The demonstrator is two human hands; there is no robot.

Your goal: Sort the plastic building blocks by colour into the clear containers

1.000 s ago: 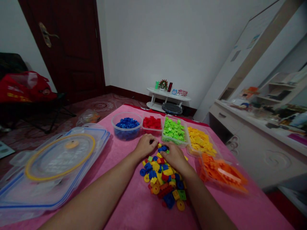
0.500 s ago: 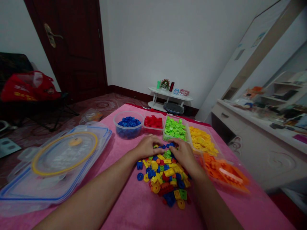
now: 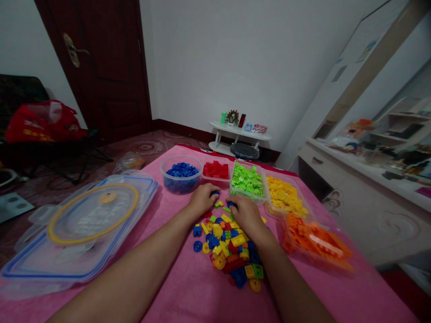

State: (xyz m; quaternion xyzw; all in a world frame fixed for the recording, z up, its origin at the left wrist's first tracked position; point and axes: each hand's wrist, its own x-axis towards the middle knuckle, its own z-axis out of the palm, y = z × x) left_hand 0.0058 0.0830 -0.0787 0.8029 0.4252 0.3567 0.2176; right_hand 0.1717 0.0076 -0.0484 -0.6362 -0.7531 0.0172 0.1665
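A mixed pile of toy building bricks (image 3: 232,251) in yellow, blue, red, green and orange lies before me on the pink cloth. My left hand (image 3: 202,199) is closed at the pile's far edge, with a small blue brick (image 3: 215,193) at its fingertips. To its right, my right hand (image 3: 245,214) has its fingers curled round another blue brick (image 3: 231,204). Just beyond my hands stand the round tub of blue bricks (image 3: 182,172), a box of red bricks (image 3: 216,170) and a box of green bricks (image 3: 248,180).
Yellow bricks (image 3: 286,197) and orange bricks (image 3: 318,242) fill two more boxes on the right. Stacked clear lids (image 3: 90,220) lie at the left of the pink cloth (image 3: 175,282). Beyond the table is a low white shelf (image 3: 239,131); a dresser (image 3: 353,193) stands to the right.
My right hand has drawn slightly left and nearer me, off the far edge of the pile. My left hand has shifted a little left, and a blue brick now shows in each hand.
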